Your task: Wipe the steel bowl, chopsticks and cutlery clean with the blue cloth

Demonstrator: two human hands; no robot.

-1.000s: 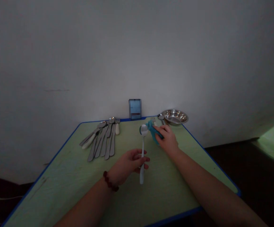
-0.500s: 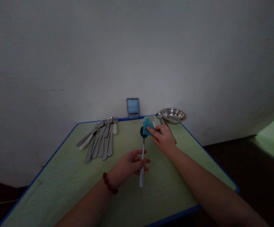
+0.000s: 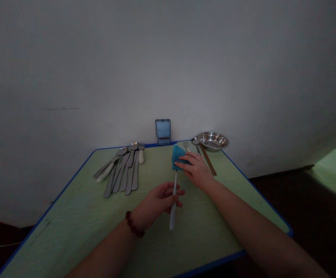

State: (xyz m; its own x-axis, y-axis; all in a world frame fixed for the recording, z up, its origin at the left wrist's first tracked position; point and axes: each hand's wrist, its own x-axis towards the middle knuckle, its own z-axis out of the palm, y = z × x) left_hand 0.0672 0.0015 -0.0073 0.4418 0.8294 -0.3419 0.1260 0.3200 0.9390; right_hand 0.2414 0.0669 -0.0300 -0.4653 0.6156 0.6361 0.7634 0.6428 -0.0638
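Observation:
My left hand (image 3: 165, 197), with a dark red bead bracelet at the wrist, is closed around the handle of a metal spoon (image 3: 172, 220) above the middle of the table. The spoon's bowl end points away from me and is hidden behind a blue cloth (image 3: 178, 157). My right hand (image 3: 196, 168) holds that cloth against the spoon's bowl, fingers stretched across it. Left of my hands lies a fanned pile of knives (image 3: 124, 179) and spoons (image 3: 123, 151), with a white-handled fork (image 3: 141, 152) at its right side.
A metal bowl (image 3: 213, 141) stands at the table's back right corner. Beside it lie wooden chopsticks (image 3: 208, 160), another spoon (image 3: 195, 141) and another fork (image 3: 186, 145). A phone-like screen (image 3: 163, 132) leans on the wall behind the blue-edged green table (image 3: 78, 227).
My right hand has shifted the cloth slightly left, so it now covers the spoon's bowl, which showed before. My left hand keeps its grip, with the handle tilted a little.

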